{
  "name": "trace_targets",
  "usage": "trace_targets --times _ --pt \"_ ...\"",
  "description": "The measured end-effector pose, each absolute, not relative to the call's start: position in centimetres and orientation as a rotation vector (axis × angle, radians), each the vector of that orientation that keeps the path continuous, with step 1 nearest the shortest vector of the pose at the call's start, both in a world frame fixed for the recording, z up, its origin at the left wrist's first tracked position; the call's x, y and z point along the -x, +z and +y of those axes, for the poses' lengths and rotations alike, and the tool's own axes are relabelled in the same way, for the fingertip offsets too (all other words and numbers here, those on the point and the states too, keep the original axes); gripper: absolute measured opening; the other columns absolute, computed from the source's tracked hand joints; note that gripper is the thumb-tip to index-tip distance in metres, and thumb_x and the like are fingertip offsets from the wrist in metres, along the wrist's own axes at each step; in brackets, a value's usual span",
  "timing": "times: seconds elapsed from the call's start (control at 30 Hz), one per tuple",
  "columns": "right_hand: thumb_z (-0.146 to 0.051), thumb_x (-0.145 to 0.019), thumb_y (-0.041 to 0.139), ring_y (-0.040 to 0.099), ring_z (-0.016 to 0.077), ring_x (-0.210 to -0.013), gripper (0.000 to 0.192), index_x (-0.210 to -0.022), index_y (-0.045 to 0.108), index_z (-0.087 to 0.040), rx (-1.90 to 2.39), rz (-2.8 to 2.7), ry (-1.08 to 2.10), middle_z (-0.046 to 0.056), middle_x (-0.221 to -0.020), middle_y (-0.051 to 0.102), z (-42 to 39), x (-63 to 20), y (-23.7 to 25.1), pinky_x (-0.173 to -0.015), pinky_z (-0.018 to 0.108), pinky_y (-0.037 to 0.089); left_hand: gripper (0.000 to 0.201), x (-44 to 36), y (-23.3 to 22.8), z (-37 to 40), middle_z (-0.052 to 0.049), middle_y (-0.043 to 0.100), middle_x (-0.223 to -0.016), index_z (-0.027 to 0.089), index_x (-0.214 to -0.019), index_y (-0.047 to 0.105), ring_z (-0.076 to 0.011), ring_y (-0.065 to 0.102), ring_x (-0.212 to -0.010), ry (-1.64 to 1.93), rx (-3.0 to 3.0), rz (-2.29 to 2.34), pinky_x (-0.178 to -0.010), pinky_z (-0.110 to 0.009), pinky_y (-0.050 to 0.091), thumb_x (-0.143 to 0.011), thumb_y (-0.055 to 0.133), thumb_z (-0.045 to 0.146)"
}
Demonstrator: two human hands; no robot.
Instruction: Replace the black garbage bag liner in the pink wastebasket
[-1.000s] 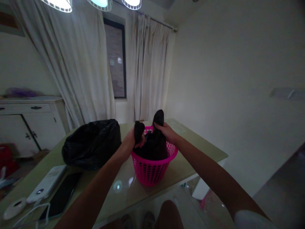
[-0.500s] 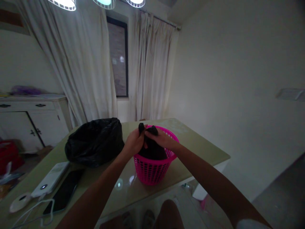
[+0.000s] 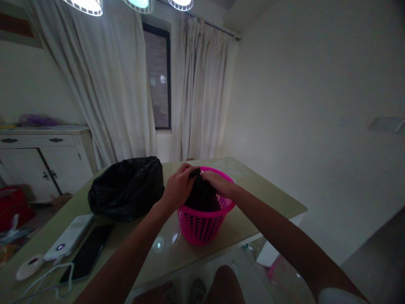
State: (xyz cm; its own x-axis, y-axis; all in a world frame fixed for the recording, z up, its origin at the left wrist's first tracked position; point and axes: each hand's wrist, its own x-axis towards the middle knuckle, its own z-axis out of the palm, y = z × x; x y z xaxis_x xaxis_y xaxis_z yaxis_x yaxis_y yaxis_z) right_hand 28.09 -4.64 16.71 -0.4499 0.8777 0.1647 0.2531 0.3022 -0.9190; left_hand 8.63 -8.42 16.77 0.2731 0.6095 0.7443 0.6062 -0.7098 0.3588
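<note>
Above the pink basket (image 3: 202, 221), the black bag (image 3: 201, 196) is being pinched at its top by the left hand (image 3: 179, 188). Its neck is being gripped from the other side by the right hand (image 3: 218, 182), both equally close

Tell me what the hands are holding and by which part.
Both the left hand and the right hand grip the black bag by its gathered top, above the pink basket it sits in.

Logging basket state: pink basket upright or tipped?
Upright. The pink basket stands on its base on the table, rim up, a black bag inside.
</note>
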Motion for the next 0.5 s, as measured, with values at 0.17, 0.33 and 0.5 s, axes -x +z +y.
trace_targets --times 0.17,0.33,0.5 --pt "-0.021 -0.078 0.067 0.063 0.0205 -0.093 0.012 -0.089 0.072 -0.019 0.895 -1.988 0.947 0.003 -0.094 0.074 -4.3 -28.1 17.0 -0.091 0.034 0.051 0.046 -8.7 16.6 -8.5 -0.007 0.073 -0.130 0.027 -0.133 0.073 -0.0239 0.072 -0.119 1.350 -2.665 0.893 -0.105 -0.038 0.057 -0.098 0.052 0.007" --pt "-0.033 -0.074 0.072 0.063 0.0202 -0.082 0.017 -0.081 0.070 -0.018 0.945 -1.739 1.127 0.001 -0.079 0.070 -4.2 -27.6 16.3 -0.079 0.032 0.049 0.038 -8.9 16.9 -8.6 -0.007 0.076 -0.119 0.026 -0.123 0.075 -0.0247 0.075 -0.108 1.323 -2.586 1.190 -0.097 -0.036 0.058 -0.098 0.052 0.008" --pt "-0.050 -0.079 0.078 0.070 0.0237 -0.095 0.035 -0.096 0.076 -0.019 0.850 -1.684 1.517 0.003 -0.095 0.078 -5.7 -27.9 17.3 -0.094 0.038 0.054 0.025 -8.7 17.3 -8.4 -0.008 0.078 -0.113 0.024 -0.115 0.074 -0.0257 0.076 -0.104 1.363 -2.431 1.410 -0.090 -0.034 0.056 -0.104 0.052 0.018"
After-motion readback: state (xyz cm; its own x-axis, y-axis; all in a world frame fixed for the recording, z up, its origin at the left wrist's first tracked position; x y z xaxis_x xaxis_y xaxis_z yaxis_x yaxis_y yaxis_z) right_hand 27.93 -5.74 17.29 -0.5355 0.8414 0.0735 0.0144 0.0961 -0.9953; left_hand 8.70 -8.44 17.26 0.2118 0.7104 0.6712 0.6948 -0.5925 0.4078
